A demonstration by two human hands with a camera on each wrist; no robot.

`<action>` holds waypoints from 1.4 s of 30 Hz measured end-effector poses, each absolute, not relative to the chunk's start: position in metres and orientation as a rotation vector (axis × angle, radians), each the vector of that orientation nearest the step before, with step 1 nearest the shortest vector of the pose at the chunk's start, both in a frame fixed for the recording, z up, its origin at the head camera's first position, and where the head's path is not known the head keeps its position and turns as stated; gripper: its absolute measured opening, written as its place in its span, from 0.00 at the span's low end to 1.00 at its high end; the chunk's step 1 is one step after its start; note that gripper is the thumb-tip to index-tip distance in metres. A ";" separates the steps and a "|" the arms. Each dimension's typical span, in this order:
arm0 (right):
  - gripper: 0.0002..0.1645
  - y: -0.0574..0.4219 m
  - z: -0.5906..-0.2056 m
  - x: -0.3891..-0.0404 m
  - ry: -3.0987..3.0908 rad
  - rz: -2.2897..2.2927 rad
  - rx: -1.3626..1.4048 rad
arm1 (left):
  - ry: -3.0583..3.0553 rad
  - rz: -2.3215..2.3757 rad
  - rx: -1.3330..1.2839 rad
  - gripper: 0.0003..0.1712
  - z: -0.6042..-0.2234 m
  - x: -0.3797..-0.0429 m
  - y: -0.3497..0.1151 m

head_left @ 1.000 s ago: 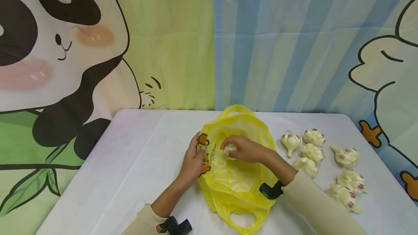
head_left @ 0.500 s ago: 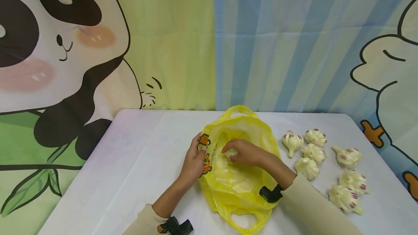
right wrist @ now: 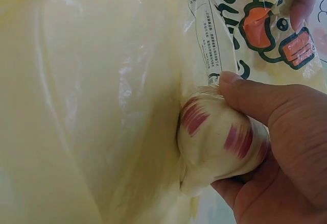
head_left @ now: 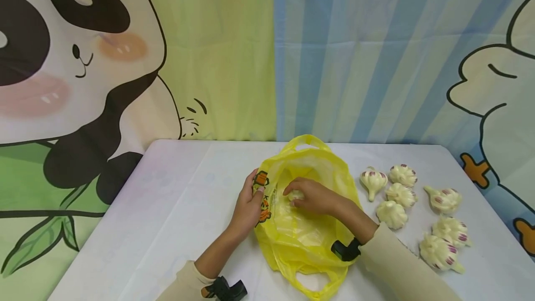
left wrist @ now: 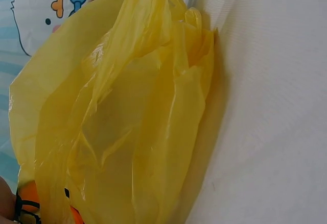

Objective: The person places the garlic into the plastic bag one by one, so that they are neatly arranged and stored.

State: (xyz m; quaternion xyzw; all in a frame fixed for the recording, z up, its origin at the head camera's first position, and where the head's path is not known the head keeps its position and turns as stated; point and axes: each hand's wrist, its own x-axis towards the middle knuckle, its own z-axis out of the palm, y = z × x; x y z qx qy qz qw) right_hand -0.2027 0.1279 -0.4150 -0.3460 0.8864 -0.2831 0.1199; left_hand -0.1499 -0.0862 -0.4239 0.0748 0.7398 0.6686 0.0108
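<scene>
A yellow plastic bag (head_left: 309, 231) with printed orange figures lies on the table, its mouth spread wide. At its left edge my left hand (head_left: 247, 206) grips the rim, thumb over the print. Inside the mouth, my right hand (head_left: 315, 195) holds a garlic bulb (right wrist: 222, 134) between thumb and fingers; the right wrist view shows its cream skin with purple streaks, close against the bag's inner wall. Only a sliver of the left hand shows in the left wrist view, at the lower left corner. The bottom of the bag is hidden.
Several more garlic bulbs (head_left: 400, 195) lie right of the bag, with others (head_left: 440, 251) farther right beside my right sleeve. The white table (head_left: 175, 212) ends at a cartoon-printed curtain (head_left: 234, 59) behind. Black cameras sit on both wrists.
The right hand has shifted very slightly within the bag, still holding the garlic bulb. My left hand keeps its grip on the rim, almost unmoved.
</scene>
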 end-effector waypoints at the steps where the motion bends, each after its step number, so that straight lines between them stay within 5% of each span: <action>1: 0.13 0.128 -0.416 -0.203 2.593 -0.829 -1.014 | 2.314 2.082 0.227 0.30 -0.424 -0.150 -0.086; 23: 0.14 0.126 -0.424 -0.199 2.604 -0.873 -1.095 | 2.303 2.082 0.193 0.30 -0.423 -0.148 -0.087; 33: 0.28 0.132 -0.409 -0.190 2.583 -1.011 -1.150 | 2.308 2.082 0.198 0.29 -0.425 -0.149 -0.087; 42: 0.21 0.142 -0.385 -0.177 2.565 -1.144 -1.267 | 2.333 2.087 0.222 0.29 -0.425 -0.151 -0.089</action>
